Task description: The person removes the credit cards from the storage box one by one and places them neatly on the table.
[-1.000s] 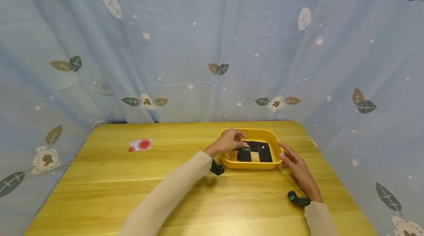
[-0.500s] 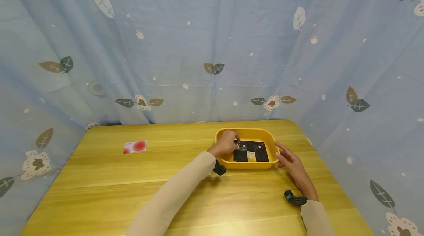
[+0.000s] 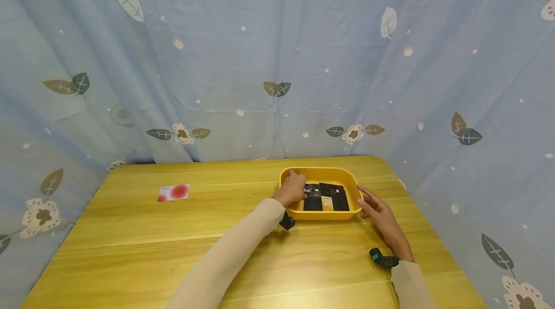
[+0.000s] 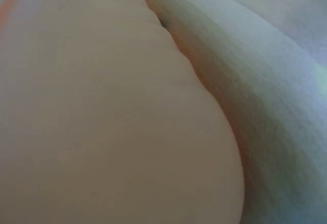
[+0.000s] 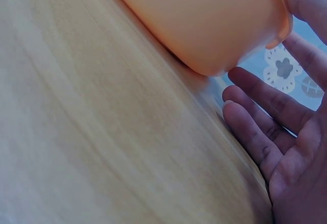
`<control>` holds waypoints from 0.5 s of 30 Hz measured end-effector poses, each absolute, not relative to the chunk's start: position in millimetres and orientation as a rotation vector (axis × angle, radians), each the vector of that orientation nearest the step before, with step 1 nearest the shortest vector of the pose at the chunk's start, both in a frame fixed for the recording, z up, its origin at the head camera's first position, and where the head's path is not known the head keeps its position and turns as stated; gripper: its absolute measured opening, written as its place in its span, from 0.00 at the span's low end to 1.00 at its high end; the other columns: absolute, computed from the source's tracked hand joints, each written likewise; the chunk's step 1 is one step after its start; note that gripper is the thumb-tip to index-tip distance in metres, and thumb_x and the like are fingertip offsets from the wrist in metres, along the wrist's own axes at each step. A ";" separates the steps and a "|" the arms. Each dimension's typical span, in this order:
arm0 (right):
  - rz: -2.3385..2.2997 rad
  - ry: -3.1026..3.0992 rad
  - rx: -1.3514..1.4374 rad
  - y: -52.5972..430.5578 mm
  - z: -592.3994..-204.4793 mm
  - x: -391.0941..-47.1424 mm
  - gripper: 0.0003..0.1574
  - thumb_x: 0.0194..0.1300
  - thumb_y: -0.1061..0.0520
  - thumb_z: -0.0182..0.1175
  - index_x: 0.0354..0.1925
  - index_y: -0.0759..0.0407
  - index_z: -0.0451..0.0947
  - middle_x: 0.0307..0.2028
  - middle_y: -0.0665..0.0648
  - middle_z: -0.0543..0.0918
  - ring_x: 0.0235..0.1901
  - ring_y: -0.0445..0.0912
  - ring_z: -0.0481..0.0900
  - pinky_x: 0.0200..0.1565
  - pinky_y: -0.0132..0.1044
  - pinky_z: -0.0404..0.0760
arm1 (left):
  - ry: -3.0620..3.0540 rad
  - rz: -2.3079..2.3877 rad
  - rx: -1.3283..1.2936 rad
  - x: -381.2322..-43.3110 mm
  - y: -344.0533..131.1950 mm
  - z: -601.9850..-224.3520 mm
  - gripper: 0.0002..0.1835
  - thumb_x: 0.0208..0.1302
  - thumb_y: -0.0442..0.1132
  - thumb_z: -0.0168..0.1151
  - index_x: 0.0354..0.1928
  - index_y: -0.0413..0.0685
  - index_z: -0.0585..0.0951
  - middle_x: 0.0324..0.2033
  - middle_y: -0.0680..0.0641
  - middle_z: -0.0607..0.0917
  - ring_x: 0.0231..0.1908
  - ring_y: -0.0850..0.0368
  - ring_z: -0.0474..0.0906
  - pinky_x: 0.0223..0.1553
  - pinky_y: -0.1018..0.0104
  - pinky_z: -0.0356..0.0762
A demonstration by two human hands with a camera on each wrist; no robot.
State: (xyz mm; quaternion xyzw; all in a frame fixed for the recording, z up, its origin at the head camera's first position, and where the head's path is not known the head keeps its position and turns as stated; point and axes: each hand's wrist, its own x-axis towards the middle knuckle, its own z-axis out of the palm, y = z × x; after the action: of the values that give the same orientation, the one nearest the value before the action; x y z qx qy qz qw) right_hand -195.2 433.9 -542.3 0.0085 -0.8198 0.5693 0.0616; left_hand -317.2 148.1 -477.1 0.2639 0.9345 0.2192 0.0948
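Observation:
A yellow tray [image 3: 329, 215] stands at the right side of the wooden table in the head view. Inside it lie several cards, among them a black card [image 3: 340, 198] and another dark card lettered "VIP" [image 3: 313, 190]. A pale yellow card [image 3: 327, 203] shows between the dark ones. My left hand [image 3: 292, 188] reaches over the left end, fingers down by the lettered card; its fingertips are hidden and I cannot tell what they hold. At the right end, my right hand [image 3: 378, 208] touches the rim, with thumb and index extended and the other fingers loose.
A white card with red circles [image 3: 173, 193] lies on the table [image 3: 143, 246] to the left. Behind the far edge hangs a blue patterned curtain [image 3: 243, 68]. Skin and sleeve [image 4: 276, 111] fill the left wrist view.
My left hand has shifted left within the tray, and the "VIP" lettering has come into view. The right hand stays at the rim. The head view has turned slightly right.

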 end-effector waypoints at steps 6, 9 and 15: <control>1.722 -2.488 0.024 432.8 -541.4 -195.7 0.35 0.80 0.46 0.55 0.80 0.41 0.60 0.66 0.66 0.73 0.43 0.56 0.82 0.47 0.35 0.82 | 2.760 0.613 0.707 -311.0 147.4 -476.3 0.25 0.63 0.42 0.76 0.52 0.37 0.74 0.51 0.33 0.68 0.31 0.50 0.75 0.32 0.64 0.74; 1.727 -2.489 0.018 433.3 -542.1 -197.3 0.36 0.80 0.47 0.55 0.80 0.44 0.59 0.66 0.67 0.74 0.43 0.59 0.81 0.47 0.36 0.82 | 2.762 0.639 0.673 -309.4 147.6 -476.2 0.35 0.61 0.43 0.77 0.61 0.37 0.68 0.50 0.32 0.68 0.32 0.47 0.77 0.34 0.61 0.76; 1.735 -2.484 0.033 433.3 -542.0 -197.3 0.36 0.81 0.48 0.54 0.80 0.45 0.59 0.66 0.69 0.73 0.43 0.58 0.81 0.47 0.37 0.83 | 2.785 0.727 0.699 -312.4 147.6 -476.9 0.27 0.62 0.40 0.77 0.53 0.42 0.69 0.34 0.42 0.78 0.30 0.50 0.77 0.33 0.62 0.74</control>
State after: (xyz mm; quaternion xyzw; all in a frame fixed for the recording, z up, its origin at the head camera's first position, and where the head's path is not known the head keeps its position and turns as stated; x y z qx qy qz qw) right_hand -197.3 433.3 -542.0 0.0110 -0.8185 0.5717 0.0555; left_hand -312.4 147.6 -476.9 0.2352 0.9364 0.2444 0.0898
